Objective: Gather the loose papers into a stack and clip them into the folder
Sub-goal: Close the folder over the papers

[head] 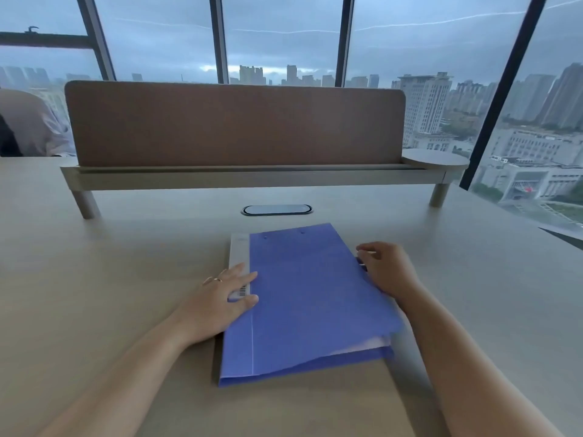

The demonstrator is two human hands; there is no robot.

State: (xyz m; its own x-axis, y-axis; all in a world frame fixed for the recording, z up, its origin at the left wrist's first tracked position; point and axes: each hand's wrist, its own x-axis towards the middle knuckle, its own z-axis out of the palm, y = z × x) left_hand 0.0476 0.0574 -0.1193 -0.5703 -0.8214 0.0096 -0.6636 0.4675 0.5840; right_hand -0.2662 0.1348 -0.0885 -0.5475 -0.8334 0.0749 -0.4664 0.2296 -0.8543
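A blue plastic folder (309,298) lies closed on the beige desk (110,279), its white spine strip on the left. White papers (373,343) peek out at its lower right corner, where the cover lifts slightly. My left hand (224,298) rests flat on the spine edge with fingers spread, a ring on one finger. My right hand (386,268) sits at the folder's right edge, its fingers curled around the cover's rim.
A brown divider panel (233,124) on a raised shelf crosses the desk's far side, with a round pad (435,159) at its right end. An oval cable port (277,210) lies just beyond the folder. Someone's shoulder (28,121) shows at far left. Windows stand behind.
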